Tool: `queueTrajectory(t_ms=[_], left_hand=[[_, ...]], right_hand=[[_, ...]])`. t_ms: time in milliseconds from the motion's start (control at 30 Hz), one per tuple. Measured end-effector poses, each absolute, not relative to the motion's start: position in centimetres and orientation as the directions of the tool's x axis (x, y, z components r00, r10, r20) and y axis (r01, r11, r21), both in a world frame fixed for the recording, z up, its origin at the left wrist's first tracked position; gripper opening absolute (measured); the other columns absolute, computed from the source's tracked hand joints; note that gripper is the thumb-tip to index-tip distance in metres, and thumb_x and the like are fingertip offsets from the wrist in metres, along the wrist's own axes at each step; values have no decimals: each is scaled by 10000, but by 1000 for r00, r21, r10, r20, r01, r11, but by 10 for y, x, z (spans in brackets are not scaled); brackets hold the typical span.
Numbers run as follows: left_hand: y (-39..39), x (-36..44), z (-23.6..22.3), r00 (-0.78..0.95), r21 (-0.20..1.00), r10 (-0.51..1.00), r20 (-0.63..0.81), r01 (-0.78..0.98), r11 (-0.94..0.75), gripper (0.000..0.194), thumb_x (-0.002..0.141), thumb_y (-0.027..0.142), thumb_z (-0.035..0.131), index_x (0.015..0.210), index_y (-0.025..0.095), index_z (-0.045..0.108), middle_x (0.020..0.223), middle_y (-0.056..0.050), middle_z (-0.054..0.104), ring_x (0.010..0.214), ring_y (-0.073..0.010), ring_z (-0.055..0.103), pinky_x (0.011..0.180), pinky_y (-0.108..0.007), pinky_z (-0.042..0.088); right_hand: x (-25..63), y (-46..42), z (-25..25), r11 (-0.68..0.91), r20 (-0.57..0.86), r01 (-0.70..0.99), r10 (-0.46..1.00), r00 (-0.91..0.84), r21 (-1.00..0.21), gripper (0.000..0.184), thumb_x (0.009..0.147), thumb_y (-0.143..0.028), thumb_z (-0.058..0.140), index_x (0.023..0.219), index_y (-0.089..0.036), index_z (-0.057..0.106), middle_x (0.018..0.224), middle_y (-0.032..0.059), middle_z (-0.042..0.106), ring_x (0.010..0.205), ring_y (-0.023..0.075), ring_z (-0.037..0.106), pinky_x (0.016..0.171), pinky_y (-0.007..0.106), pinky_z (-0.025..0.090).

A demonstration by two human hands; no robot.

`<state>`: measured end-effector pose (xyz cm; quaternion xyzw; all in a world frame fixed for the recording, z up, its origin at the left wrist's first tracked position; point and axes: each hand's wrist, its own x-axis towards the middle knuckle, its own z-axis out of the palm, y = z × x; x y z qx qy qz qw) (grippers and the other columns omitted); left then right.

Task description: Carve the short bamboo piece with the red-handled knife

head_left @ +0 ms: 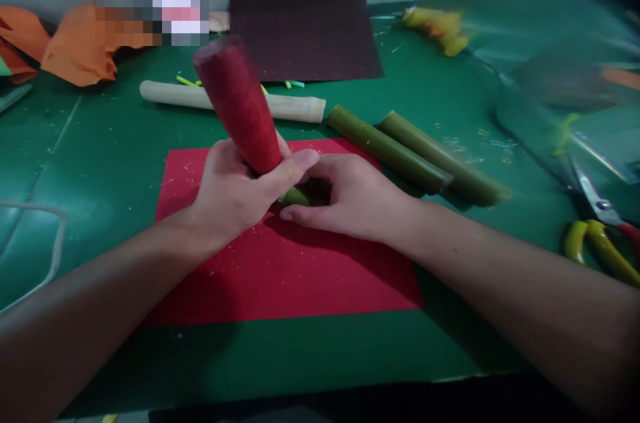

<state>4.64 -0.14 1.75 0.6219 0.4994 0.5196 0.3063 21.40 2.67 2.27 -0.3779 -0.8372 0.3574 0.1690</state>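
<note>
My left hand [235, 186] is wrapped around the lower part of a red cylinder [240, 103], which stands tilted with its top leaning away to the left. Close against it, my right hand [355, 193] curls its fingers around a short green bamboo piece [297, 196], mostly hidden by the hand. Whether the bamboo touches the lower end of the cylinder cannot be seen. Both hands are over a red sheet [300, 283] sprinkled with pale shavings.
Two green bamboo lengths [390, 146] lie right of the sheet, and a pale bamboo stick [295, 108] behind it. Farther back are a dark sheet [320, 33], a yellow glue gun [443, 29] with a cable and crumpled orange paper [83, 46]. Scissors [600, 209] lie at right.
</note>
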Motion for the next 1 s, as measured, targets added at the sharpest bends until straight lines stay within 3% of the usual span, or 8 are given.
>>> queueTrajectory(t_ms=[267,633,1000], left_hand=[[-4,46,18,-17,913,963,269,323,-250,400,822,367,726,516,188,541,494,34,502,483,-86,495,443,-210,429],[-1,46,20,-37,911,958,285,320,-258,374,812,410,754,568,168,605,538,25,562,493,-68,508,444,-167,444],[-2,47,21,-55,911,959,278,332,-246,344,812,378,754,567,181,615,542,29,573,508,-77,537,462,-179,456]], right_hand=[[213,27,23,454,-6,523,751,-660,-722,282,770,-401,733,911,-160,698,782,24,675,676,141,549,607,269,358],[211,26,21,500,22,577,768,-641,-646,296,737,-383,736,912,-146,710,754,10,658,629,123,515,558,269,289],[212,26,23,472,4,548,760,-650,-690,276,747,-351,738,936,-152,715,755,8,656,626,120,506,574,270,306]])
